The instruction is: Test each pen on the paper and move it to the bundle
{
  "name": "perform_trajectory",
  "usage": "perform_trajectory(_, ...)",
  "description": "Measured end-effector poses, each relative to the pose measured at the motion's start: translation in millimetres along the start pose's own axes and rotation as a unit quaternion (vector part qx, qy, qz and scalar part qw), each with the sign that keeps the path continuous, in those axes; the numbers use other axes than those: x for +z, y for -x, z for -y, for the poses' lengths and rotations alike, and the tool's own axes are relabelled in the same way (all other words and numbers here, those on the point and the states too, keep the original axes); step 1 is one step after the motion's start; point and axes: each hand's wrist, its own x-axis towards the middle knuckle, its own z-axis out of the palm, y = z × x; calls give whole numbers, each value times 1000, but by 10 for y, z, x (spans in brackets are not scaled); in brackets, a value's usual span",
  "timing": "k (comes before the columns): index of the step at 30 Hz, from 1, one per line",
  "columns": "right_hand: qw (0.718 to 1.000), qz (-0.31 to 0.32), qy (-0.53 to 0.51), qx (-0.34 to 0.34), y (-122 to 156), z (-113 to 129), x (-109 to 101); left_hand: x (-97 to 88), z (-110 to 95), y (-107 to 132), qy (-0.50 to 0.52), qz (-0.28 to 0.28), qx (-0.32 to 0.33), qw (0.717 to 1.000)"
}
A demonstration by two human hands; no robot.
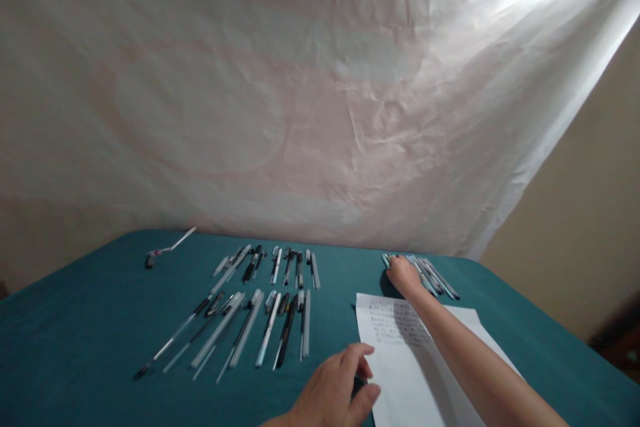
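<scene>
My right hand [403,275] reaches across to the far right of the table, its fingers closed on a pen [385,259] with a pale green end poking out on the left. Right beside it lies a bunch of pens [434,277], partly covered by my hand and forearm. My left hand [340,383] is at the bottom middle, thumb and forefinger apart and holding nothing. It hovers at the left edge of a sheet of paper [405,373] with several handwritten lines near its top; my right forearm passes over that sheet.
Disassembled pens lie in two rows left of centre: a back row [276,265] and a front row [269,328] with caps, barrels and refills. A long thin pen part [173,338] slants at front left. A small pinkish-white item [170,248] sits far left on the green tablecloth [90,320].
</scene>
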Motion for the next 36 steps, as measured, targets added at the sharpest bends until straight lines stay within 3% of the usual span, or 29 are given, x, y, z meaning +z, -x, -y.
perform_trajectory(6,999,-10,-11,-47,93,162,-137,-28,-86,17,9,-10,-17,1000)
perform_trajectory(13,979,51,-106,-165,190,1061,-139,-52,-104,21,63,-109,-60,990)
perform_trajectory(17,974,66,-133,-172,297,1552,-39,-73,-90,2,102,-138,-61,983)
perform_trajectory(20,975,76,-137,-156,343,1763,42,-82,-84,-9,125,-143,-53,980)
perform_trajectory(24,978,95,-134,-128,337,1814,93,-88,-80,-6,129,-140,-50,980)
perform_trajectory(30,976,129,-140,-103,308,1569,10,-93,-107,3,150,-140,-57,977)
perform_trajectory(36,947,170,-242,-128,445,1375,-213,-79,-57,-23,215,-164,-83,959)
